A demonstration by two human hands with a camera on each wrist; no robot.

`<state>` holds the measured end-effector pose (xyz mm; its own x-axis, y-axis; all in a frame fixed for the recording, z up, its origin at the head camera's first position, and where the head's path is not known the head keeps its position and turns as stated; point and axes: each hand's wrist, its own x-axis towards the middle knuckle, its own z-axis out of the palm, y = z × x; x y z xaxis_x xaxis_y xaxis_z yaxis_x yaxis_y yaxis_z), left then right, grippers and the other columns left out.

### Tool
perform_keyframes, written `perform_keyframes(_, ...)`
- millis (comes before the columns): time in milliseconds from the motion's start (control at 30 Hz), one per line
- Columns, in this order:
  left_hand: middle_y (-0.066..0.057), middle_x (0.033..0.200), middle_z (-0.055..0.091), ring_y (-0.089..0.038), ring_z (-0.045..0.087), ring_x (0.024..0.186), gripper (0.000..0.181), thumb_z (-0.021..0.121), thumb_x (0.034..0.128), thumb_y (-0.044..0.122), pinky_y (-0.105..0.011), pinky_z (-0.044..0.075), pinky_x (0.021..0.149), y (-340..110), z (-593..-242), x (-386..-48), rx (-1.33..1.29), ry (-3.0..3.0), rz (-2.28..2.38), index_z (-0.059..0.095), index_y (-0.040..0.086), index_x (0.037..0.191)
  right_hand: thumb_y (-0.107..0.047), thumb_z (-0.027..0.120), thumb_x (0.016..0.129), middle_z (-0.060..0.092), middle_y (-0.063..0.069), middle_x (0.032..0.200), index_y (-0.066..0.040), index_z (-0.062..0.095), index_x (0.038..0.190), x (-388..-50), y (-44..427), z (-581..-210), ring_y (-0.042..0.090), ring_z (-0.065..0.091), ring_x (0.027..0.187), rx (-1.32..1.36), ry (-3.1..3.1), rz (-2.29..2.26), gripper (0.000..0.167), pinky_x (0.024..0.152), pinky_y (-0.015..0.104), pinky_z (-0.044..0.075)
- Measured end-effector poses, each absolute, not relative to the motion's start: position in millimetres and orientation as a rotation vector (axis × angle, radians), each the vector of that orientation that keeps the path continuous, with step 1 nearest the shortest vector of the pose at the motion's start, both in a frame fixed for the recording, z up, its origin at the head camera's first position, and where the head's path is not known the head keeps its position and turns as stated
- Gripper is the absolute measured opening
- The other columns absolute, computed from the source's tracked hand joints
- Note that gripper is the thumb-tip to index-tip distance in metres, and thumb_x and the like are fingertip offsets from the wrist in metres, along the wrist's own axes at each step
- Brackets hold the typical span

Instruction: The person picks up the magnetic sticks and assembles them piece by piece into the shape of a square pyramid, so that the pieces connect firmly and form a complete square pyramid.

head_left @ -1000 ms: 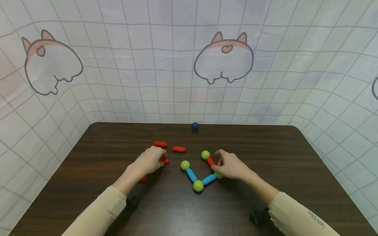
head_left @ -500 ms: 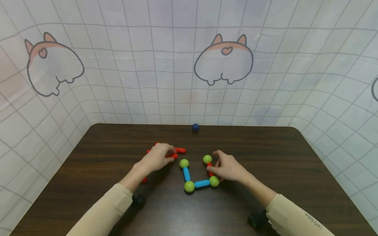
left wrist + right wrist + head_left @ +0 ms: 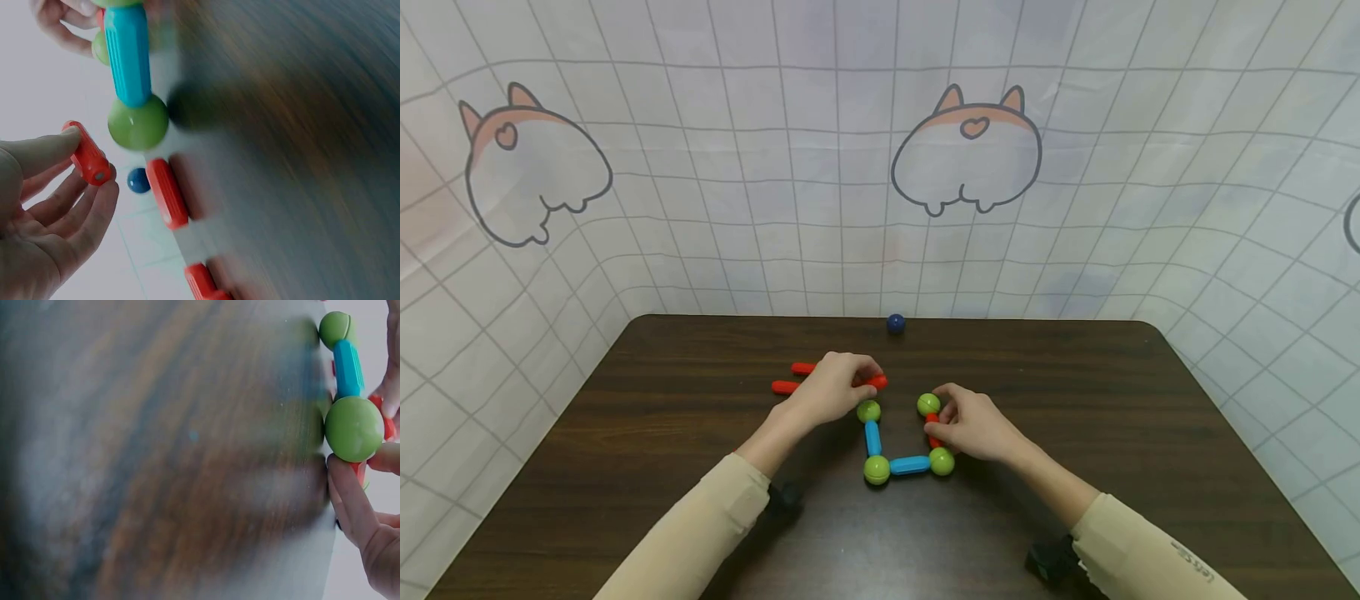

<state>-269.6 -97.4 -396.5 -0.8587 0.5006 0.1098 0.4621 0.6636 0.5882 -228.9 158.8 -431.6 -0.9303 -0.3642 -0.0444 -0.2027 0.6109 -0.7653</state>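
A U-shaped chain lies on the table: green balls point(image 3: 876, 470) at its corners and ends, two blue rods point(image 3: 910, 466) and a red rod point(image 3: 933, 431) on its right side. My right hand point(image 3: 976, 427) pinches that red rod between thumb and fingers. Just behind the chain's left end ball point(image 3: 868, 411), my left hand point(image 3: 835, 387) holds a loose red rod point(image 3: 877, 382). In the left wrist view this rod point(image 3: 90, 155) sits between thumb and fingertips, raised off the table. The right wrist view shows my fingers point(image 3: 356, 500) beside a green ball point(image 3: 354, 429).
Two more red rods point(image 3: 786, 387) are partly visible left of my left hand. A dark blue ball point(image 3: 896, 323) rests near the table's far edge. A white gridded curtain point(image 3: 737, 183) surrounds the table point(image 3: 647, 433) at the back and sides.
My left hand has moved right and away with a red rod. The chain has turned and shifted slightly left, its right side now nearly straight; my right hand stays on its red rod.
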Motion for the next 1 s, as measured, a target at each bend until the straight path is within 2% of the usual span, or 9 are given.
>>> perform_keyframes(500,0.001,0.095,0.07,-0.012,0.063,0.082,0.012,0.074,0.0963,0.009,-0.03,0.055,0.075,-66,-402,-272,0.913,2.725,0.87,0.075,0.009,0.108,-0.015,0.076,0.095,0.066,0.002,0.084,0.009,0.05,0.136,-229,158,-431,0.016,0.062,0.06,-0.425,2.634,-1.221,0.055,0.057,0.033,0.053)
perform_keyframes(1000,-0.004,0.102,0.071,-0.017,0.064,0.088,0.017,0.076,0.0945,0.011,-0.036,0.055,0.08,-58,-411,-276,0.971,2.729,0.682,0.075,0.007,0.111,-0.014,0.074,0.096,0.065,0.003,0.084,0.008,0.048,0.14,-231,157,-431,0.015,0.062,0.061,-0.433,2.621,-1.221,0.055,0.058,0.033,0.053)
